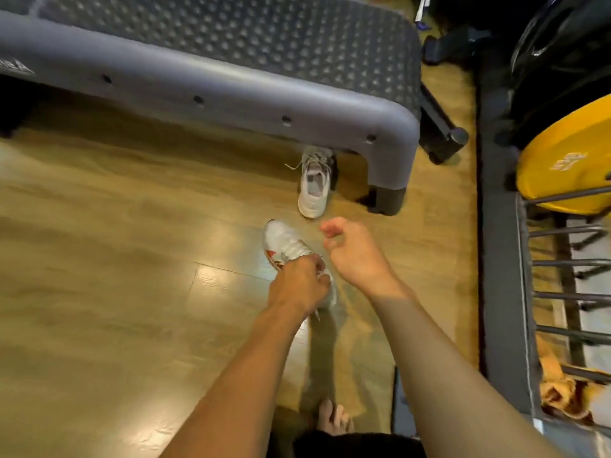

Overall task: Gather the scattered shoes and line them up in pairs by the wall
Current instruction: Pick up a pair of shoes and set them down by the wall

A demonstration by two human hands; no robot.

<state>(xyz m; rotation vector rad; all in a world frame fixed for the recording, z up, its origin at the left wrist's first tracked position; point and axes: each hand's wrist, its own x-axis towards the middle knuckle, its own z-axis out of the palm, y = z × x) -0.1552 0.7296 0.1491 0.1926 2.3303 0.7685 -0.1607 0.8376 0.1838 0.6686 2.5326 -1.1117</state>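
One bare foot (332, 418) stands on the wood floor (115, 259); of two hands, the left hand (297, 285) grips the near white sneaker (281, 239) at its laces; the right hand (350, 249) hangs loosely curled beside it, holding nothing; the second white sneaker (312, 190) lies apart, toe under the one grey step bench (231, 90).

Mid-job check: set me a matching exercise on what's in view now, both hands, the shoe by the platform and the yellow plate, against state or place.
1 left hand
2 right hand
3 far white shoe
4 yellow plate

A toe tucked under grey platform
B holds nothing, fingers loosely curled
C far right, by metal rack
D grips red-marked shoe

Pairs: 1-D, 2-B, 3-A, 4-C
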